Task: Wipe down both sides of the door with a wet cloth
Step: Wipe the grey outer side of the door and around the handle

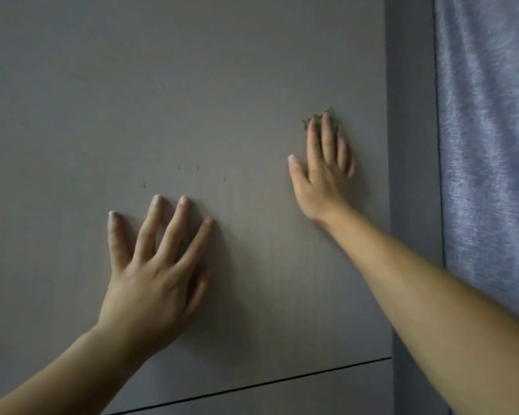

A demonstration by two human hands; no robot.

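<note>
A person's left hand [150, 265] lies flat, fingers spread, on the grey-brown door [192, 85]. The right hand [324, 172] presses a green cloth [319, 116] against the door with straight fingers, near its right edge, beside a blue-grey curtain [488, 145].
</note>
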